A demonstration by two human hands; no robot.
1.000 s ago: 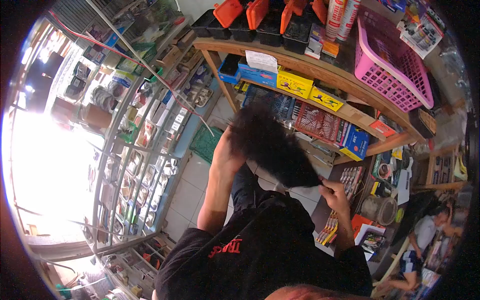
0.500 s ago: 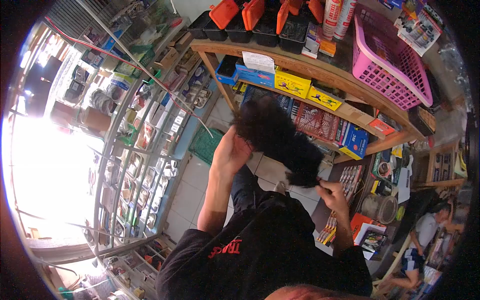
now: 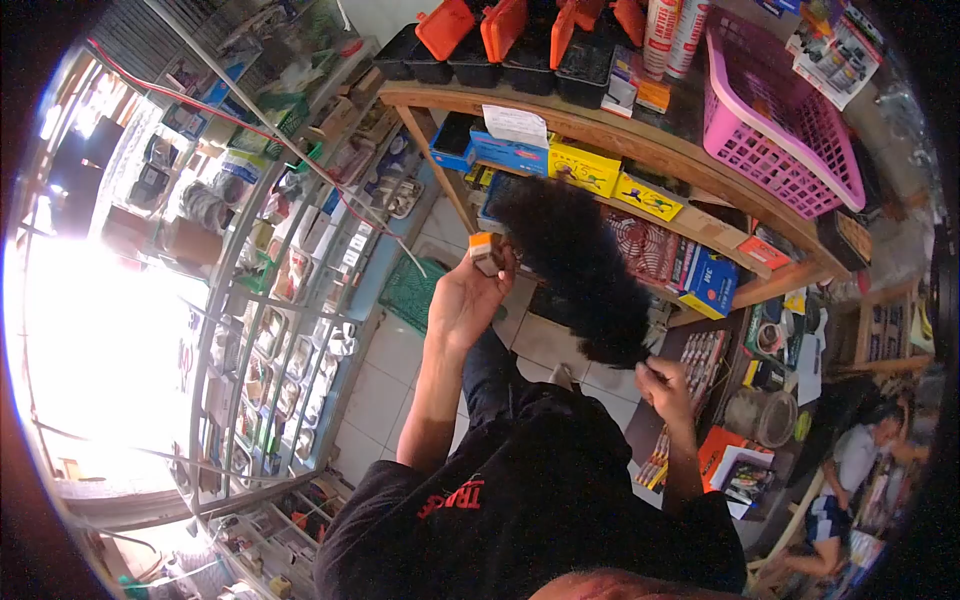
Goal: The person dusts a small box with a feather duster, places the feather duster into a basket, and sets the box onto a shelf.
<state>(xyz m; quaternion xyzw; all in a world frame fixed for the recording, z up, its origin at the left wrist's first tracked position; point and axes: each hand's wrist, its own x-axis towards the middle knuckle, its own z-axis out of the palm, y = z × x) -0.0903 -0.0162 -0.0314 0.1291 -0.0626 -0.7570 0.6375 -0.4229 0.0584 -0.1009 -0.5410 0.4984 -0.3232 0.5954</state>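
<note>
My left hand (image 3: 468, 302) is closed around a small orange-and-brown box (image 3: 486, 254), held up in front of the shelf. My right hand (image 3: 664, 387) grips a fluffy black duster (image 3: 580, 270) at its lower end; the handle is mostly hidden by the fingers. The duster's bushy head slants up and left, close beside the small box, with its top end in front of the lower shelf. Whether the duster touches the box I cannot tell.
The wooden shelf (image 3: 640, 132) ahead holds black bins with orange lids, yellow boxes (image 3: 583, 168) and a pink basket (image 3: 775, 135). Glass shelving (image 3: 290, 330) with small goods runs along the left. A green basket (image 3: 408, 295) sits low. Another person (image 3: 850, 470) is at far right.
The duster has shifted slightly right, away from my left hand. The small box in that hand, hidden before, now shows. My right hand has barely moved.
</note>
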